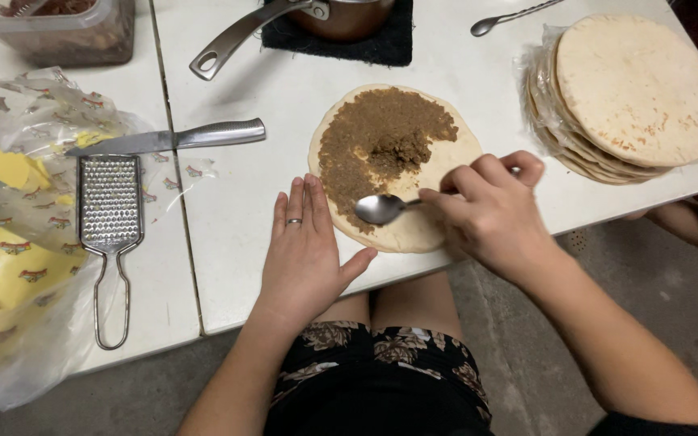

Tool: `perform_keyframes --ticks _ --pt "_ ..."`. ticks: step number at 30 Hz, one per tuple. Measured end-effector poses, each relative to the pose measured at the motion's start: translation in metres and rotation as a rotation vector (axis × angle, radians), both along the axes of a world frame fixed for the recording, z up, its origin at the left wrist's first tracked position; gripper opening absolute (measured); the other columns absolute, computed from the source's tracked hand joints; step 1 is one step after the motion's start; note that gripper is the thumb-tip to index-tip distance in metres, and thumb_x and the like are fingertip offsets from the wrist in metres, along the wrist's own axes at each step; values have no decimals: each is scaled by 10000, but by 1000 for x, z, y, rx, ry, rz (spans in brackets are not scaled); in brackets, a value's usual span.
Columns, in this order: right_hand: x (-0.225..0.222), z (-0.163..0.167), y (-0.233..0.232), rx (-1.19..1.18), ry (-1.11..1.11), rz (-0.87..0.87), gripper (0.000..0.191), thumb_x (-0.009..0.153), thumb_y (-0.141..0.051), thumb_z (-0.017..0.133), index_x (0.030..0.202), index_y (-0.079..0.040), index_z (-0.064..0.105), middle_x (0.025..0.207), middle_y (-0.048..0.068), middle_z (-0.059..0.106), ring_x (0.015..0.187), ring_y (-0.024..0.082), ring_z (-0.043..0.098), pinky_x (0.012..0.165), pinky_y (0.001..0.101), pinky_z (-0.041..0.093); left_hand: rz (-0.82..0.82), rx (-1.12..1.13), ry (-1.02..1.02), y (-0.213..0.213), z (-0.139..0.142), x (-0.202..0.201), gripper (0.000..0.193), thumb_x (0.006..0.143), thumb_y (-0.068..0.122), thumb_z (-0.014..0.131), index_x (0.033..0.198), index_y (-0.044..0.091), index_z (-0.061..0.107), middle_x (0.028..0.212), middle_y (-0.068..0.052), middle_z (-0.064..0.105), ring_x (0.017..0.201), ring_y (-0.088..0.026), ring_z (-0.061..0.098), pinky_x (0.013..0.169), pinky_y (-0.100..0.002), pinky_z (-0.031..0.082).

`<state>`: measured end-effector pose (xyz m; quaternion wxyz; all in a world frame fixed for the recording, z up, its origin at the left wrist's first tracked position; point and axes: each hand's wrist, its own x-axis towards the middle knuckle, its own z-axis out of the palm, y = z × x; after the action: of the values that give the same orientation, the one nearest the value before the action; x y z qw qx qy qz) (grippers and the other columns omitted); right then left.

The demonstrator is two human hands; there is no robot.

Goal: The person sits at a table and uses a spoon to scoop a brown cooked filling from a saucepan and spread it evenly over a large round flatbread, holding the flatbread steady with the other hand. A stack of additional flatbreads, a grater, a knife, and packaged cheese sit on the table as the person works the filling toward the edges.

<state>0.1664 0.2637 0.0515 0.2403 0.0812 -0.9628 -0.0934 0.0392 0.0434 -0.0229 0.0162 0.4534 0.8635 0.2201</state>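
Pinching spoon (pixel 381 208), right hand (pixel 490 214) fingers curled.

Grater (pixel 109 210) and knife (pixel 173 139) near table's left edge, by yellow cheese in plastic (pixel 2 258). Saucepan (pixel 284 20) on dark mat (pixel 381 44) at far edge. Flatbread stack (pixel 632 93) far-right corner, spare spoon (pixel 510 16) beside it.

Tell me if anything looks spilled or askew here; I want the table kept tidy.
Nothing spilled. The brown filling stays on the flatbread, covering only its upper left. The right hand holds a spoon over it; the left hand rests flat at its edge. The knife bridges the table seam.
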Motion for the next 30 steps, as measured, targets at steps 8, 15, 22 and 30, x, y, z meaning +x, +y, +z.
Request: perform_keyframes --ticks 8,15,22,30 --pt "15 -2 20 72 40 -132 140 946 -168 785 1061 -232 833 931 -52 681 918 158 541 948 419 283 12 -6 -11 0 0 -1 1169 870 650 614 1479 -225 134 1551 -392 270 1488 -459 226 1222 -522 114" --pt "29 -24 4 -19 44 -134 75 937 -237 836 997 -196 817 861 -22 672 845 167 517 893 421 271 4 -42 -21 1 1 -2 1181 870 669 604 1467 -235 133 1526 -419 262 1478 -475 212 1212 -522 104" --pt "27 -7 19 196 72 -115 169 974 -226 791 1138 -230 831 973 -60 707 942 140 543 929 375 270 2 -31 -5 1 0 -1 1180 882 686 590 1462 -237 136 1526 -423 264 1478 -475 211 1213 -523 107" --pt "6 -12 18 192 137 -65 85 991 -243 777 1057 -239 831 905 -52 701 874 138 526 940 399 265 7 -66 -39 1 3 -3 1187 875 688 582 1466 -235 128 1527 -412 263 1486 -453 205 1209 -527 104"
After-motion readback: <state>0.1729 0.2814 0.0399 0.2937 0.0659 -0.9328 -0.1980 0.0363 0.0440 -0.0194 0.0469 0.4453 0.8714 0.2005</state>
